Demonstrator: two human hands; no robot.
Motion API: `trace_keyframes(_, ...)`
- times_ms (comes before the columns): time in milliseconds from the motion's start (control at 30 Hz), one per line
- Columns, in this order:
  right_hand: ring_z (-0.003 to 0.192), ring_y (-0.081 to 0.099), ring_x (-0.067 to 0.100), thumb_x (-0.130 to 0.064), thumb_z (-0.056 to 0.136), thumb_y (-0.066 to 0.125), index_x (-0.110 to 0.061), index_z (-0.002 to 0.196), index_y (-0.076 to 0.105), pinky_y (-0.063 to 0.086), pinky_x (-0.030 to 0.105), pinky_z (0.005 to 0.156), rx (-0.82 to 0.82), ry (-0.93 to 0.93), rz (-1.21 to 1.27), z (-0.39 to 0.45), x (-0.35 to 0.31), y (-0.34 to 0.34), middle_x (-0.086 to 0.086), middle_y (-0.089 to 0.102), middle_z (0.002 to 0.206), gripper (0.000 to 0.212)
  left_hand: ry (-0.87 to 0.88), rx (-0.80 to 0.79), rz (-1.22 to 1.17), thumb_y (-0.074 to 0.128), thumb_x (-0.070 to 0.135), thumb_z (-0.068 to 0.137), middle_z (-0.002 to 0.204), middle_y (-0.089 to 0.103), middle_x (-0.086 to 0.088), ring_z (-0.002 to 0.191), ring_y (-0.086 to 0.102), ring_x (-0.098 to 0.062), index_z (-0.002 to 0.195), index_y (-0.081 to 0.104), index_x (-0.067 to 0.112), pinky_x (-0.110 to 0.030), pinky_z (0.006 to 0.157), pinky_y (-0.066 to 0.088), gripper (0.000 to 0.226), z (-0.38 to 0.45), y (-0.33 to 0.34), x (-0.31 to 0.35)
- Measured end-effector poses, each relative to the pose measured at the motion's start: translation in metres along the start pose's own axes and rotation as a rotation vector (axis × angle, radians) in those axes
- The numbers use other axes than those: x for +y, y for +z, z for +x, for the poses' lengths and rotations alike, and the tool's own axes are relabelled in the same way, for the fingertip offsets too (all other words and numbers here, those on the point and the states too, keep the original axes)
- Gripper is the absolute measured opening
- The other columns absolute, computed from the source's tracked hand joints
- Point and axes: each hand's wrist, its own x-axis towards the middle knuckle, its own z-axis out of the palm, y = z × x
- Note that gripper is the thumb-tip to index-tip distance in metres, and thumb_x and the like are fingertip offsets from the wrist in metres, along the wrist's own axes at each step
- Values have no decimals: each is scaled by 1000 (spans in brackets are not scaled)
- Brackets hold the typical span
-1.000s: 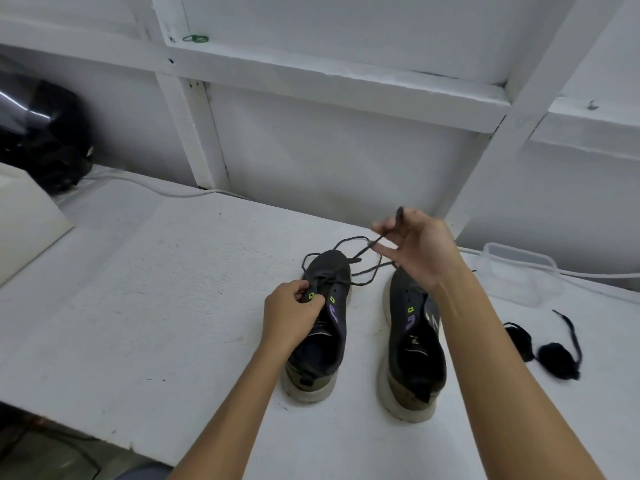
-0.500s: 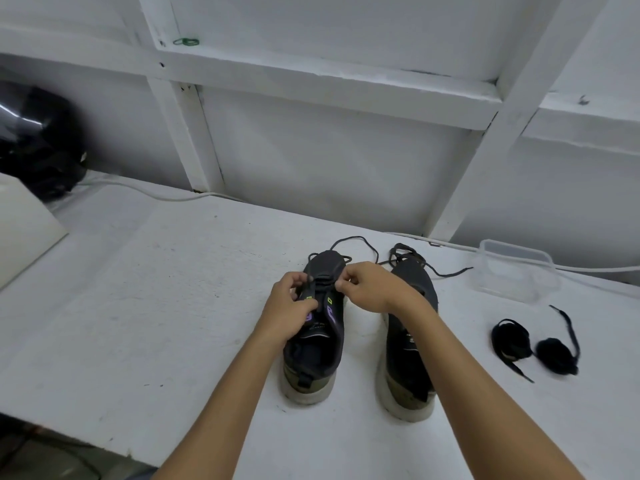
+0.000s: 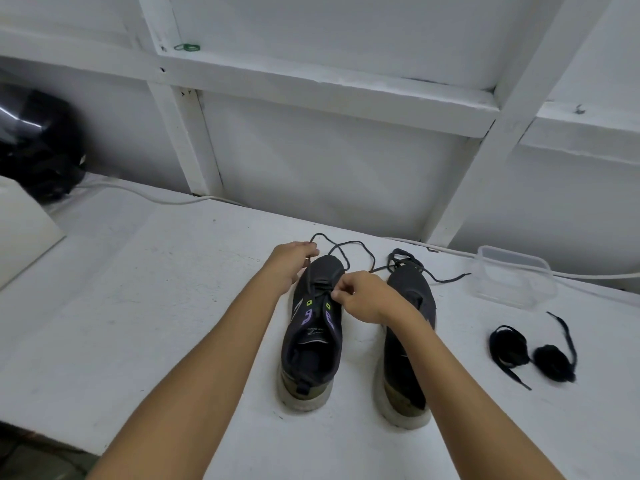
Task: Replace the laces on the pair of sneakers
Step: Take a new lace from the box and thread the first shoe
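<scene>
Lace [image 3: 346, 244] pinched by both hands (left hand [image 3: 290, 264], right hand [image 3: 363, 296]).

two dark sneakers [image 3: 311, 334] [image 3: 408, 341], two bundled black laces [image 3: 507, 346] [image 3: 554, 363], one clear plastic tub [image 3: 512, 275], one black helmet [image 3: 38, 143], two hands [image 3: 291, 265] [image 3: 363, 296]

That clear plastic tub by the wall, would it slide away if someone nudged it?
Probably. The clear tub looks thin-walled and seems to hold nothing, so it is likely very light and would skid on the smooth white table. It sits low and wide, so tipping seems unlikely. Its thin walls may flex if squeezed.
</scene>
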Motion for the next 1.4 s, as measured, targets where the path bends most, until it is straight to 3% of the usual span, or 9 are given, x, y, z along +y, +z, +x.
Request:
trace_keyframes(267,92,64,16,-30,102,55,-17,100,67,52,31,82,-19,5,20,-1,1,-2,-1,71,99,18,28,274,-155,43,14,96,97,69,0,72,58,-10,110,59,11,-26,57,35,22,2,-9,-14)
trace_keyframes(400,71,63,9,-29,102,55,-18,94,68,48,24,65,1,-14,50,-3,3,-5,-5,75,92,19,-44,384,31,52,21,89,97,62,-12,65,48,-18,101,57,6,-27,52,34,20,-10,-20,-56)
trace_keyframes(500,46,53,-8,-27,102,56,-19,91,68,41,19,57,23,-28,90,-4,3,-8,-4,74,89,18,-36,355,225,61,32,92,128,57,-17,96,58,-26,120,52,7,-31,73,47,39,-27,-13,-71)
trace_keyframes(567,42,50,-10,-26,102,56,-20,89,69,39,18,56,32,-31,88,-6,2,-9,-4,73,87,19,16,358,336,59,46,94,155,31,-15,136,41,-33,152,29,6,-42,104,41,77,-44,-8,-71)
trace_keyframes(667,42,51,-10,-25,101,57,-23,87,70,40,18,57,44,-31,58,-8,0,-11,-8,70,81,19,61,239,384,57,58,93,165,17,-10,149,24,-30,160,10,11,-43,115,31,94,-66,-1,-63)
trace_keyframes(867,58,53,3,-26,102,54,-18,88,69,40,21,59,69,-35,66,-8,-7,-12,-7,65,75,22,69,99,477,69,57,80,110,66,2,105,62,-19,115,64,21,-30,77,47,50,-74,11,-70)
trace_keyframes(1100,59,52,10,-17,106,37,-13,95,57,38,23,50,212,-34,981,-2,-21,-43,1,76,98,22,120,132,506,60,38,93,92,64,3,93,60,-18,112,61,16,-24,68,43,29,-67,12,-78)
trace_keyframes(1300,68,57,9,-56,91,65,-23,90,71,42,27,62,139,13,106,-9,-6,-30,-7,65,79,33,135,134,578,48,61,68,99,68,-1,99,62,-25,110,63,34,-42,95,52,53,-54,9,-79)
trace_keyframes(1400,84,61,8,-48,88,74,-25,89,79,45,25,69,-57,17,-203,-9,-1,-29,-14,67,83,23,134,158,583,41,65,60,102,67,-2,100,61,-27,108,62,35,-44,93,52,60,-47,12,-87)
